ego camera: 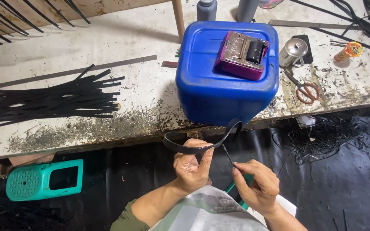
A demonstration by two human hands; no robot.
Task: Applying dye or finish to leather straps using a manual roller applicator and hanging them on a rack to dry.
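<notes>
- The long, flat black rubber-like strip [193, 147] sits at lower centre of the frame, just below the front edge of the stained white worktable [142, 102]. Its long axis runs roughly left to right; the left end curls back into a loop, and the right end curves upward toward the blue container.
- The left hand [190, 167] is raised at lower centre with the forearm coming up from the bottom edge. Its fingers are closed and the thumb presses the strip against them, gripping it near mid-length.
- The right hand [257, 184] sits just right of and slightly below the left hand. Its thumb and forefinger are pressed together, pinching a thin dark thread-like strand [228, 154] that runs up and to the left toward the strip. Whether the strand is part of the strip cannot be determined.
- A green-handled tool [232, 187] shows partly beneath the right hand; its type cannot be determined.
- A blue plastic jerrycan-shaped container [210, 90] lies on the table directly above the hands, with a purple roller device with a black cylinder [241, 54] on top.
- A fanned bundle of black strips [56, 100] lies at left of the frame.
- Red-handled scissors [305, 89] lie at right of the container.
- A teal plastic box with a perforated face [43, 179] sits at lower left.
</notes>
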